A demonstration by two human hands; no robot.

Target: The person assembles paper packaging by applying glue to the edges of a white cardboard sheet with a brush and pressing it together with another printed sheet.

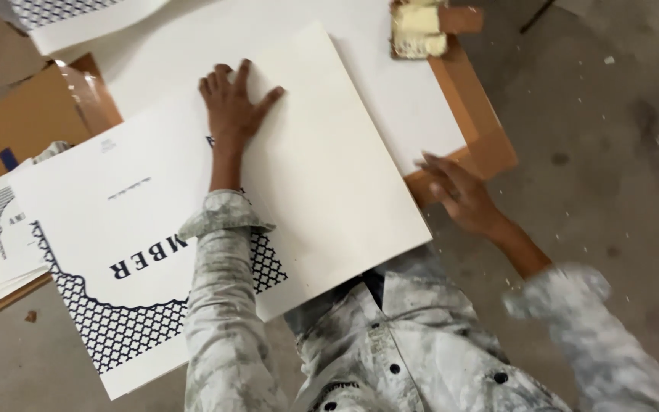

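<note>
1. The left hand (pixel 232 99) lay flat, fingers spread and grasping nothing, palm down on a blank cream sheet (pixel 329 175) that sat tilted across the stack.
2. The right hand (pixel 459 194) was blurred at the sheet's right edge, fingers loosely extended; whether it touched or gripped the edge could not be told.
3. Under the blank sheet lay a printed sheet (pixel 108 252) with dark lettering and a navy lattice border, its lower left corner showing.
4. More white sheets (pixel 390 99) rested beneath on a brown cardboard board (pixel 482 137) on the grey floor (pixel 612 191).
5. A paste-caked brush (pixel 421 29) sat at the board's top edge.
6. Cardboard pieces (pixel 32 114) lay to the left.
</note>
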